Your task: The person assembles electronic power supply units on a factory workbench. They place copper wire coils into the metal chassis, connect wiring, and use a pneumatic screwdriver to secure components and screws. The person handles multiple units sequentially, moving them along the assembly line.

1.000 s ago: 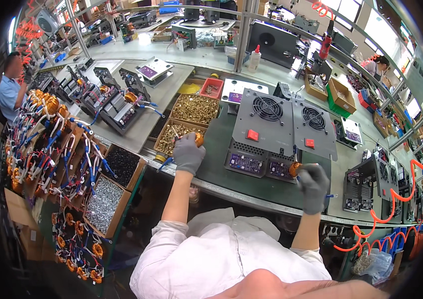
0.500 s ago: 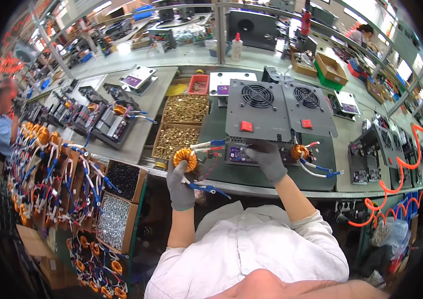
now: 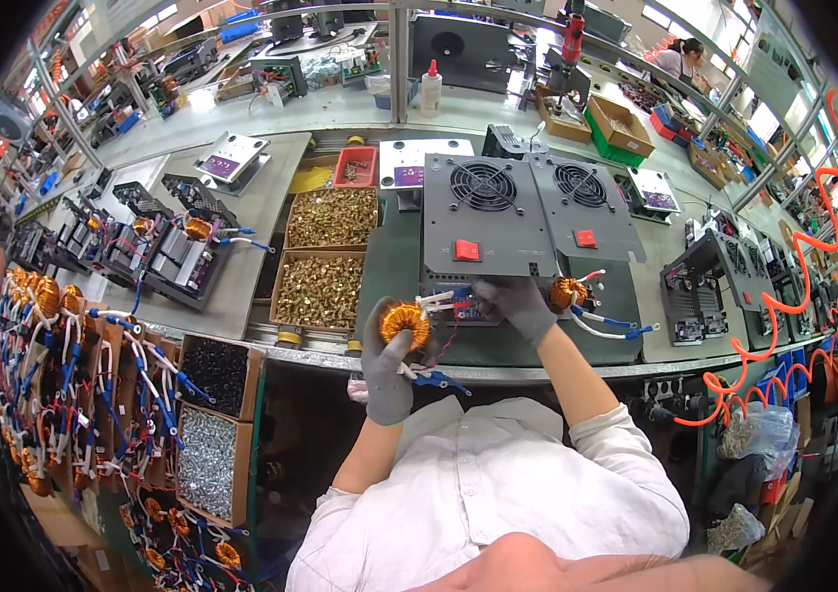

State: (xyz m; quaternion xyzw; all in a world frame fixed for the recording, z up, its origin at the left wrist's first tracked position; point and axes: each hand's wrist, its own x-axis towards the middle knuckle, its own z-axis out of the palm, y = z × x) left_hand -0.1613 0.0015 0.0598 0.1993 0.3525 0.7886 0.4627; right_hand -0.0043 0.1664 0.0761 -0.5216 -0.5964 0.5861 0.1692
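My left hand (image 3: 388, 370), in a grey glove, is closed around a copper-wound toroid coil (image 3: 404, 327) at the front edge of the bench. White, red and blue leads (image 3: 445, 297) run from the coil toward a dark grey metal chassis. My right hand (image 3: 519, 308), also gloved, reaches in under the chassis's upper panel (image 3: 483, 232), by the coil's lead ends. Its fingers are mostly hidden there. That panel carries two fans and two red switches. A second toroid coil (image 3: 568, 293) with blue-ended leads sits just right of my right hand.
Two cardboard boxes of brass-coloured fasteners (image 3: 320, 288) lie left of the chassis. Partly built chassis stand on the left (image 3: 182, 255) and right (image 3: 710, 286). Hanging coils (image 3: 49, 296) crowd the left side, beside a box of silver screws (image 3: 208, 456). An orange coiled hose (image 3: 756, 370) dangles at right.
My left hand has carried the toroid coil rightward, and its leads now reach the chassis front beside my right hand. The whole view has shifted slightly. My right hand stays under the panel.
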